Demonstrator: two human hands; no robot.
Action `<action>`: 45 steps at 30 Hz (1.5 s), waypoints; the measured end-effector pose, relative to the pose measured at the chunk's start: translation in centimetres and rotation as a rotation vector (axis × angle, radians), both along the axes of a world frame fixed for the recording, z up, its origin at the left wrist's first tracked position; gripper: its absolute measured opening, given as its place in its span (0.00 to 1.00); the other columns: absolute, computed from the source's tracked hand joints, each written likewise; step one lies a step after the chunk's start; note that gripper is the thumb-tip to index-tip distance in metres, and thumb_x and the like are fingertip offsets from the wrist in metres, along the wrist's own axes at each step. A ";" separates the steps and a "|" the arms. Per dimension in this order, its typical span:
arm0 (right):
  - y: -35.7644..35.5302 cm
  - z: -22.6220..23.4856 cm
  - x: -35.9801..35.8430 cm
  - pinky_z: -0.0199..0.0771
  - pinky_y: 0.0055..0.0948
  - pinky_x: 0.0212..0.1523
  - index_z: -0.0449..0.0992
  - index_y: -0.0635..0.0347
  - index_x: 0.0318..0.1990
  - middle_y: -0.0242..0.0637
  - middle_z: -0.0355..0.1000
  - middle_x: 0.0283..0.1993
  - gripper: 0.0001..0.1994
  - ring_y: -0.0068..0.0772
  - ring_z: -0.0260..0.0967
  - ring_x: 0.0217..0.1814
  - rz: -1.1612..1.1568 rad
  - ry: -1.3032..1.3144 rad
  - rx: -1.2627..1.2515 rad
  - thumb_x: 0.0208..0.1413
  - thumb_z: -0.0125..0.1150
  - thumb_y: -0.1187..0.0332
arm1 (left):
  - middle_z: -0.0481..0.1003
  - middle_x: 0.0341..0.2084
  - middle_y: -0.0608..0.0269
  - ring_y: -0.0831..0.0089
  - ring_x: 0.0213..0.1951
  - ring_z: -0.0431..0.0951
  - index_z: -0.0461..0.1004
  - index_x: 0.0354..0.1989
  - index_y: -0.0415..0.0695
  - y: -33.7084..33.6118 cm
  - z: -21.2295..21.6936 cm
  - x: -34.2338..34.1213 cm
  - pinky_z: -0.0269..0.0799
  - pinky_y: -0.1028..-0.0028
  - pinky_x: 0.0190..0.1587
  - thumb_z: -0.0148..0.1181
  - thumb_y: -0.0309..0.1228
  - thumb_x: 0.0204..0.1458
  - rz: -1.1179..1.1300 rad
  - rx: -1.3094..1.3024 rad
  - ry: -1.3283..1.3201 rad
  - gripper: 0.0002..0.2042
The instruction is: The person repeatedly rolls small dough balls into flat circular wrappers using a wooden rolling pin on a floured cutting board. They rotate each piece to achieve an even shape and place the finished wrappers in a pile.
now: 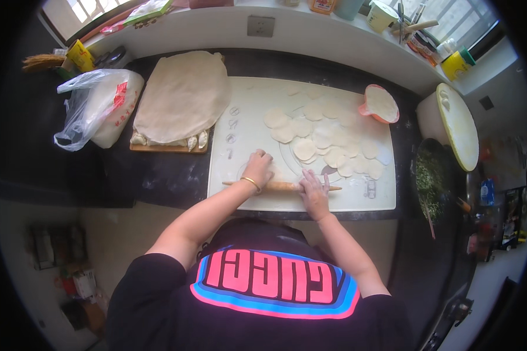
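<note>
A tapered wooden rolling pin (281,186) lies crosswise near the front of a pale printed mat (225,199). My right hand (315,192) rests over its right part, thumb against the wood and fingers reaching past it. Just beyond the pin is my left hand (259,168), fingers curled down to the mat, a gold bangle at the wrist. Whatever those fingers may hold is hidden; the pin passes under that wrist. Beyond both hands, many thin round dough wrappers (304,149) overlap across the mat.
On the left, a large dough sheet (184,96) covers dumplings on a wooden board (170,148), beside a plastic bag (108,105). A red-rimmed bowl of flour (382,104) sits at the mat's far right corner. Rightward stand a big pot (451,126) and chopped greens (429,181).
</note>
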State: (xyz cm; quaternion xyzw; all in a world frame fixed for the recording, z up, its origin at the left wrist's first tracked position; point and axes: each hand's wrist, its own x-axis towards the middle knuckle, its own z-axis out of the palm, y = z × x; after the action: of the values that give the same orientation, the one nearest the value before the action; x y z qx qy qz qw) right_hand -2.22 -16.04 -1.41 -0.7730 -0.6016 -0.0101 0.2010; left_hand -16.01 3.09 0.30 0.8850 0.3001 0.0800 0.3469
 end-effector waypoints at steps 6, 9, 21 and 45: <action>-1.8 0.7 2.5 0.37 0.50 0.66 0.65 0.52 0.43 0.35 0.60 0.61 0.15 0.35 0.52 0.67 0.136 0.002 -0.067 0.47 0.59 0.68 | 0.76 0.31 0.50 0.57 0.35 0.76 0.77 0.30 0.39 0.9 2.2 1.8 0.71 0.67 0.40 0.64 0.28 0.37 0.046 -0.139 0.181 0.10; -1.7 0.9 2.2 0.38 0.49 0.66 0.65 0.54 0.44 0.37 0.59 0.61 0.16 0.36 0.51 0.68 0.053 0.089 -0.118 0.47 0.60 0.66 | 0.77 0.25 0.52 0.59 0.31 0.78 0.78 0.26 0.39 2.2 3.0 0.6 0.72 0.68 0.37 0.65 0.28 0.36 0.099 -0.112 0.074 0.08; -1.7 1.8 2.4 0.40 0.48 0.66 0.66 0.56 0.49 0.41 0.57 0.63 0.23 0.39 0.49 0.68 0.067 0.074 -0.159 0.46 0.61 0.58 | 0.78 0.29 0.53 0.70 0.31 0.78 0.77 0.35 0.37 18.3 -2.1 3.4 0.72 0.74 0.37 0.61 0.28 0.44 0.200 -0.201 -0.085 0.10; -1.9 1.1 3.0 0.43 0.48 0.64 0.66 0.57 0.49 0.41 0.59 0.61 0.24 0.37 0.53 0.66 0.045 0.101 -0.131 0.45 0.62 0.56 | 0.69 0.48 0.48 0.55 0.49 0.70 0.73 0.41 0.42 17.1 -1.5 24.3 0.67 0.64 0.52 0.70 0.33 0.33 0.273 0.022 0.086 0.22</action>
State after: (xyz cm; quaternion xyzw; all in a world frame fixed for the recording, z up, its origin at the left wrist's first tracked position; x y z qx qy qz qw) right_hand 0.80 -17.97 -0.32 -0.7703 -0.6073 0.0730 0.1802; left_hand 8.31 20.19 -1.16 0.8423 0.4314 0.0917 0.3099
